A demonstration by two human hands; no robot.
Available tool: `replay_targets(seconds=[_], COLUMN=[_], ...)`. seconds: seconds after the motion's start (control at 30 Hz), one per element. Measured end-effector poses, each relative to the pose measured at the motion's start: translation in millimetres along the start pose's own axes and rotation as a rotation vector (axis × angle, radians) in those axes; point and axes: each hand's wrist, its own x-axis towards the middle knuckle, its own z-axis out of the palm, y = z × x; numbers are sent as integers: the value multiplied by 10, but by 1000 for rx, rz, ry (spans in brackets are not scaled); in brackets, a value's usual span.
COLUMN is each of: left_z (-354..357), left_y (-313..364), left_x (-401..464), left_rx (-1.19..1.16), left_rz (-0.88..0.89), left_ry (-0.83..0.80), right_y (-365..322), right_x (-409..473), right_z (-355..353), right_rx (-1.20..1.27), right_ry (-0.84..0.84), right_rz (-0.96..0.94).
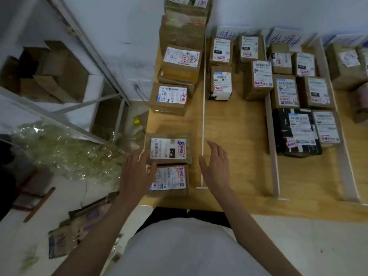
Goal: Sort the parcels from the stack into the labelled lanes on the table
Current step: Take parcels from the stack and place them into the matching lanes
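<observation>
Parcels remain unsorted along the left edge of the table (pixel 235 126): a tall stack (pixel 184 26) at the far left corner, one loose box (pixel 171 99) ahead of it, and two flat parcels at the near left corner, the upper parcel (pixel 168 148) lying just beyond the lower parcel (pixel 169 179). To the right of the white divider strip (pixel 203 96), the first lane (pixel 237 120) holds four sorted boxes at its far end; the second lane (pixel 302 172) holds about seven, including a black parcel (pixel 296 132). A third lane at the right edge is only partly in view.

The left hand (pixel 137 172) rests, fingers straight and spread, against the left side of the two near parcels. The right hand (pixel 216 164) hovers with fingers apart over the divider, holding nothing.

Judgement: sorting is well under way but unfinished; roughly as many parcels appear to await sorting as are placed.
</observation>
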Motion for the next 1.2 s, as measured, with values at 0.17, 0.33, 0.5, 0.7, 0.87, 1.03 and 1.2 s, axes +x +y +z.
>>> replay_targets(seconds=[0.17, 0.33, 0.5, 0.7, 0.87, 1.03, 1.2], left_z=[175, 301, 393, 329, 208, 284, 509], left_y=[-252, -265, -341, -517, -620, -502, -250], left_x=[-498, -772, -810, -710, -669, -805, -936], left_rx=[-27, -43, -33, -52, -163, -396, -786], left_rz=[-88, -61, -52, -76, -168, -507, -892], left_ry=[-26, -31, -147, -168, -165, -95, -144], right_y=[-121, -199, -263, -326, -377, -418, -415], right_x=[-376, -552, -643, -772, -885, -1005, -1066], right_z=[204, 385, 477, 541, 590, 671, 724], right_rx=[-26, -124, -141, -162, -188, -213, -144], right_ry=[-128, -242, -315, -347, -353, -415, -468], right_rz=[46, 4, -23, 0, -9, -32, -49])
